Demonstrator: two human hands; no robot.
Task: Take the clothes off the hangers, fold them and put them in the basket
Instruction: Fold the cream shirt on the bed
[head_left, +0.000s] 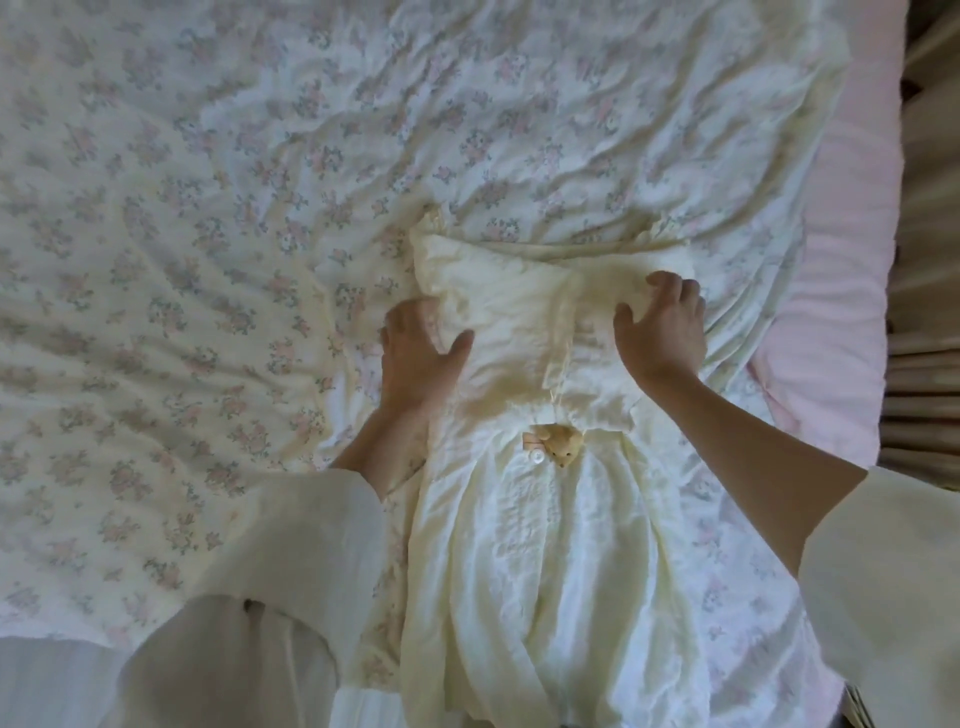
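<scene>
Left hand (415, 353): fingers (397, 325) curled under the left edge of the cream garment (524, 364), thumb spread flat on top, so pinching that folded edge. Right hand (662, 327): fingers (670, 286) bent over the garment's far right corner, thumb splayed on the cloth, grasping the fabric there. Between the two hands, the garment's upper part lay folded into a puffy rectangle, a front seam running down its middle. Nearer than the fingers, toward the wrists, sat a white button (536, 457) and just beside it a small tan bear-shaped trim (561, 450) with a pale ribbon, at the waist. Nearer still, the garment's skirt (550, 597) spread out in loose gathers toward the bottom edge of view, flat on the bed. Behind each wrist, wide cream sleeves (270, 597) covered the forearms, the left sleeve bunched low and the right sleeve at the far right. Under and all around the hands lay a rumpled floral bedspread (208, 208), white with small pink and green sprigs. Right of the right fingers, past the bedspread's edge, showed a pale pink mattress edge (852, 260). Beyond that, at the frame's right margin, hung a dim pleated fabric, too dark to identify.
</scene>
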